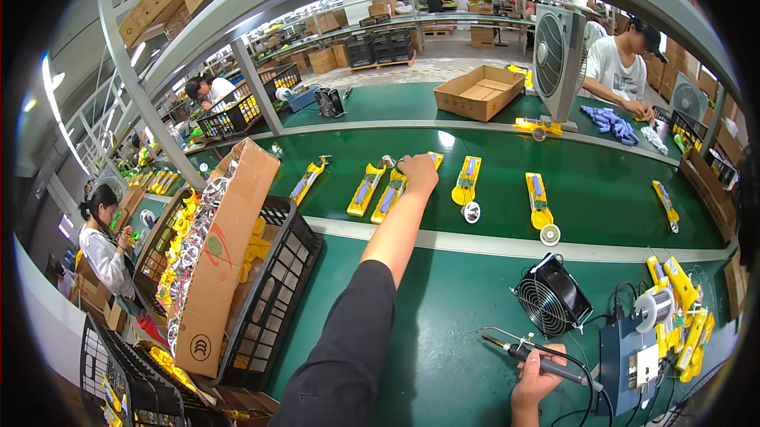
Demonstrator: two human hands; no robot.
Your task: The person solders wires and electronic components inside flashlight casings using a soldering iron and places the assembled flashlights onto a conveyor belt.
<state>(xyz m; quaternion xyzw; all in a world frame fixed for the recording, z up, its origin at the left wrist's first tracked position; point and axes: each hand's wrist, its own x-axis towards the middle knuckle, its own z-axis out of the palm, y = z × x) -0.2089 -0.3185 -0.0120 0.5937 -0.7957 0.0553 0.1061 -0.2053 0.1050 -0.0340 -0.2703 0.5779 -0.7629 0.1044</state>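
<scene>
My left arm, in a dark sleeve, stretches over the green conveyor belt [507,158]. My left hand [418,175] is closed there, its fingers curled and mostly hidden. A yellow flashlight housing [435,159] pokes out at its far right side. Another open yellow housing [388,196], with a purple battery inside, lies just beneath and left of the hand. At the lower right, my right hand [538,378] is wrapped round a soldering iron [546,364], a thin metal tube alongside it. The iron's tip points left, above the green bench.
More housings [538,197] lie spaced along the belt. A black crate with a carton [229,261] of wired parts stands at left. A small black fan [552,296], a blue soldering station [625,364], and stacked yellow flashlights [685,308] are at right. A co-worker [617,63] sits across.
</scene>
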